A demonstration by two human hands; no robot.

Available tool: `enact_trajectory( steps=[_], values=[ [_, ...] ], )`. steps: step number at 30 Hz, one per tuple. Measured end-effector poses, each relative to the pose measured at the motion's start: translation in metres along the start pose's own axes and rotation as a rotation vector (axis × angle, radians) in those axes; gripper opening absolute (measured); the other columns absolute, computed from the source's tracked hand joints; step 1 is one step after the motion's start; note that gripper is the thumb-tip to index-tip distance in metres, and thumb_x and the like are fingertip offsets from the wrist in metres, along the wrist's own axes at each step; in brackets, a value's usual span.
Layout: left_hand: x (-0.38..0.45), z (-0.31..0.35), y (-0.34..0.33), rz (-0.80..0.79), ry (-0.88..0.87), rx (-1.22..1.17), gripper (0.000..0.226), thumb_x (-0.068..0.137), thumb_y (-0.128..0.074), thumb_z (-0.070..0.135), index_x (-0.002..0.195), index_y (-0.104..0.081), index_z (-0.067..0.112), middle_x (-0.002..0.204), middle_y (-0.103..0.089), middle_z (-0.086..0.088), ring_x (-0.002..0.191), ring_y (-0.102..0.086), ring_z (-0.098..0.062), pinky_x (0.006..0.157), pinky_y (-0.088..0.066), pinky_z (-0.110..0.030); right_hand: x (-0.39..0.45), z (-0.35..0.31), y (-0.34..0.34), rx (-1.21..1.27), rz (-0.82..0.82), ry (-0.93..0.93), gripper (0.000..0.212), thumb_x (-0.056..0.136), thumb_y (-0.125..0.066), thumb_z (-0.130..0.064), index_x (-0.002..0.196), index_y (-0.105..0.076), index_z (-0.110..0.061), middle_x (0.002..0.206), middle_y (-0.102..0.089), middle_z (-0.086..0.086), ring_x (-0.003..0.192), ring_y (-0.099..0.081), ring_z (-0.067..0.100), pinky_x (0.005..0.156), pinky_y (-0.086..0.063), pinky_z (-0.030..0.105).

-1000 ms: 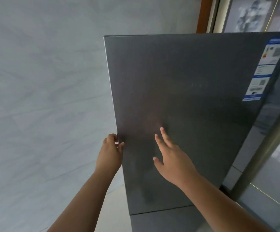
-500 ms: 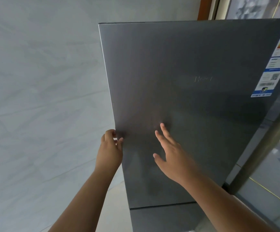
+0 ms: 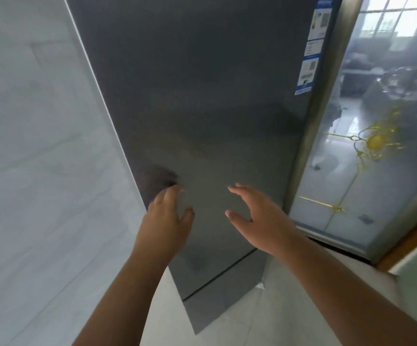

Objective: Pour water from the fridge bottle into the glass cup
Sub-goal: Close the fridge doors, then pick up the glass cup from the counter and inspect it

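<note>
A tall dark grey fridge fills the middle of the view, its upper door closed and a seam to the lower door near the bottom. My left hand is at the door's left edge with fingers apart, holding nothing. My right hand hovers open in front of the door, a little right of the left hand. No bottle or glass cup is in view.
A pale marble wall stands close on the left. Right of the fridge is a glass door with yellow ornament and a metal frame. An energy label sits on the fridge's upper right. Pale floor lies below.
My left hand has let go of the door's left edge and opened. The view has swung down and to the right, showing the glass door.
</note>
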State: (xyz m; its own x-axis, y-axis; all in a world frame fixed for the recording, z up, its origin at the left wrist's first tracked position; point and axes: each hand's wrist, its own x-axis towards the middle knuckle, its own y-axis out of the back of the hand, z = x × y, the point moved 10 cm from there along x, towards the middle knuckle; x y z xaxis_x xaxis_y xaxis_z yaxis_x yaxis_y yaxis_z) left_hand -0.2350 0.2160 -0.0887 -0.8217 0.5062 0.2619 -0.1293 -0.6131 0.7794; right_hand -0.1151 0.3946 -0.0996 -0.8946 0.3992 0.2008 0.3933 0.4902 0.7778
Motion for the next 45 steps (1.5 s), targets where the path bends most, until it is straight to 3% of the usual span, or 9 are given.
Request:
enact_trajectory(
  steps=[5, 10, 13, 16, 19, 24, 31, 38, 45],
  values=[
    [0.001, 0.046, -0.054, -0.221, -0.193, -0.048, 0.051, 0.098, -0.064, 0.03, 0.147, -0.051, 0.024, 0.146, -0.058, -0.006, 0.134, -0.054, -0.03, 0.113, -0.044, -0.05, -0.068, 0.05, 0.035, -0.016, 0.143, -0.272, 0.058, 0.101, -0.057, -0.048, 0.155, -0.039, -0.037, 0.164, -0.033, -0.015, 0.151, -0.029, 0.01, 0.124, -0.025, 0.033],
    [-0.03, 0.148, -0.133, -0.385, -0.438, -0.117, 0.043, 0.099, -0.066, 0.021, 0.141, -0.06, 0.018, 0.146, -0.057, -0.003, 0.137, -0.05, -0.024, 0.109, -0.029, -0.023, -0.173, 0.119, 0.092, -0.079, 0.311, -0.557, 0.052, 0.1, -0.058, -0.047, 0.15, -0.047, -0.035, 0.158, -0.042, -0.014, 0.148, -0.035, 0.011, 0.118, -0.028, 0.024],
    [-0.062, 0.225, -0.183, -0.516, -0.641, -0.194, 0.038, 0.098, -0.065, 0.023, 0.136, -0.063, 0.021, 0.132, -0.056, 0.005, 0.127, -0.054, -0.021, 0.104, -0.036, -0.026, -0.246, 0.157, 0.131, -0.087, 0.434, -0.71, 0.048, 0.098, -0.064, -0.043, 0.142, -0.057, -0.025, 0.145, -0.055, -0.01, 0.133, -0.052, 0.015, 0.101, -0.033, 0.016],
    [-0.106, 0.301, -0.223, -0.61, -0.802, -0.238, 0.038, 0.099, -0.064, 0.026, 0.137, -0.063, 0.025, 0.129, -0.054, 0.012, 0.125, -0.054, -0.014, 0.104, -0.041, -0.028, -0.33, 0.192, 0.163, -0.093, 0.526, -0.895, 0.049, 0.099, -0.061, -0.047, 0.145, -0.053, -0.032, 0.154, -0.044, -0.017, 0.134, -0.05, 0.016, 0.101, -0.045, 0.027],
    [-0.154, 0.368, -0.262, -0.707, -0.937, -0.229, 0.039, 0.102, -0.061, 0.031, 0.141, -0.06, 0.026, 0.14, -0.058, 0.007, 0.131, -0.052, -0.013, 0.11, -0.04, -0.029, -0.41, 0.222, 0.194, -0.099, 0.627, -1.06, 0.052, 0.099, -0.058, -0.051, 0.148, -0.05, -0.035, 0.16, -0.038, -0.017, 0.148, -0.033, 0.012, 0.114, -0.042, 0.038],
    [-0.215, 0.448, -0.314, -0.801, -1.071, -0.184, 0.038, 0.103, -0.059, 0.035, 0.141, -0.06, 0.029, 0.14, -0.059, 0.01, 0.129, -0.054, -0.012, 0.107, -0.037, -0.025, -0.503, 0.261, 0.234, -0.09, 0.75, -1.243, 0.055, 0.1, -0.058, -0.05, 0.151, -0.048, -0.034, 0.162, -0.035, -0.018, 0.149, -0.028, 0.014, 0.116, -0.04, 0.039],
    [-0.239, 0.516, -0.376, -0.851, -1.086, -0.07, 0.046, 0.105, -0.051, 0.045, 0.149, -0.05, 0.033, 0.15, -0.053, 0.01, 0.14, -0.047, -0.016, 0.117, -0.042, -0.041, -0.536, 0.33, 0.28, -0.107, 0.766, -1.295, 0.057, 0.1, -0.058, -0.051, 0.152, -0.047, -0.031, 0.162, -0.037, -0.016, 0.15, -0.025, 0.016, 0.119, -0.036, 0.039],
    [-0.224, 0.573, -0.454, -0.911, -1.109, 0.016, 0.051, 0.107, -0.045, 0.049, 0.155, -0.041, 0.035, 0.157, -0.048, 0.01, 0.146, -0.042, -0.015, 0.119, -0.04, -0.039, -0.523, 0.414, 0.314, -0.1, 0.71, -1.354, 0.063, 0.1, -0.055, -0.053, 0.157, -0.041, -0.032, 0.165, -0.03, -0.014, 0.152, -0.025, 0.02, 0.117, -0.039, 0.043],
    [-0.189, 0.645, -0.557, -0.991, -1.229, 0.053, 0.051, 0.107, -0.043, 0.05, 0.156, -0.038, 0.035, 0.158, -0.045, 0.013, 0.145, -0.045, -0.013, 0.119, -0.041, -0.04, -0.506, 0.507, 0.349, -0.06, 0.775, -1.466, 0.066, 0.097, -0.058, -0.054, 0.157, -0.039, -0.032, 0.166, -0.03, -0.011, 0.144, -0.042, 0.02, 0.115, -0.042, 0.048]
  ],
)
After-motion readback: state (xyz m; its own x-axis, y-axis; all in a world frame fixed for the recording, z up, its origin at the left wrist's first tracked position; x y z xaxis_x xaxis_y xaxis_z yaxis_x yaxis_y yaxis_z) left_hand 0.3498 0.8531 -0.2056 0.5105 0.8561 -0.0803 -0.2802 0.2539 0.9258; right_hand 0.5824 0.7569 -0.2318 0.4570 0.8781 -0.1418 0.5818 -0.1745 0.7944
